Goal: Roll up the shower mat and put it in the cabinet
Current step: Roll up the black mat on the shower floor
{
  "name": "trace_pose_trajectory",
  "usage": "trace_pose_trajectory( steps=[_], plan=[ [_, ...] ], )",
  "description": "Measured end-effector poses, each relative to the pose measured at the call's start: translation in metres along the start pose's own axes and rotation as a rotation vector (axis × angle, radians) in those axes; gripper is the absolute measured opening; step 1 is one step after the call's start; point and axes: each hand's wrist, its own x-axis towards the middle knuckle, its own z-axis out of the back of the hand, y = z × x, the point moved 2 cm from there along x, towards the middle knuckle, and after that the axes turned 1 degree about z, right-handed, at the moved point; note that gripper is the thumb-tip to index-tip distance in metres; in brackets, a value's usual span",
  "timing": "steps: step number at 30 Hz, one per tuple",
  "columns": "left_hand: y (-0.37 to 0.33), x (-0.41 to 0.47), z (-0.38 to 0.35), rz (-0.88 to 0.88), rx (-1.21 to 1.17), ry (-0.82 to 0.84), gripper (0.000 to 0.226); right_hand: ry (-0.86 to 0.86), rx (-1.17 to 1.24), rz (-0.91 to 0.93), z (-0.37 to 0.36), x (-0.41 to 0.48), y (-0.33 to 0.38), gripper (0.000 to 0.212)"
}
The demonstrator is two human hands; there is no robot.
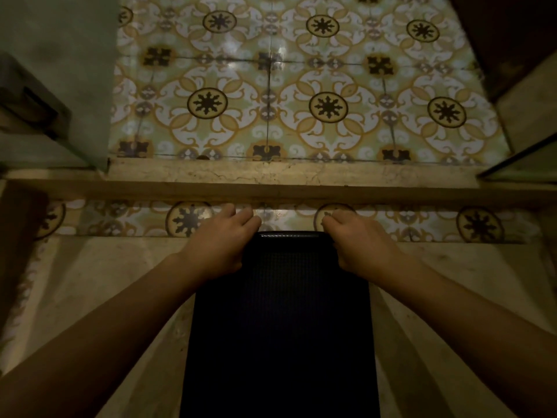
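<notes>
Both arms outstretched toward 12 o'clock, left hand (218, 239) and right hand (360, 241) palms down, fingers curled gripping mat's (280, 321) far corners.

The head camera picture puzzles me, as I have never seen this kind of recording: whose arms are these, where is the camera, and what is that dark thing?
There is no machine here. A person wears one wide-angle camera on the head, so you look forward and down along their own bare arms. The left hand and the right hand each grip a far corner of a dark textured shower mat, which runs back toward the person. Its far edge looks slightly curled; little or none is rolled yet. The mat lies on a pale floor. Beyond it are a raised stone step and patterned tiles.
</notes>
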Motion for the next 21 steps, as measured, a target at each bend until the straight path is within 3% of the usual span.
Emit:
trace_pose_trajectory(
  steps=[7, 14, 21],
  plan=[
    [-0.006, -0.005, -0.002, 0.092, -0.021, 0.013, 0.047, -0.006, 0.022, 0.001, 0.001, -0.011, 0.005, 0.041],
    [-0.015, -0.014, 0.003, 0.041, 0.000, -0.019, 0.041, -0.098, -0.012, -0.027, -0.002, -0.028, 0.020, 0.040],
    [-0.007, -0.022, 0.004, 0.033, -0.097, -0.023, 0.045, -0.079, -0.051, -0.065, 0.002, -0.024, 0.020, 0.046]
  ],
)
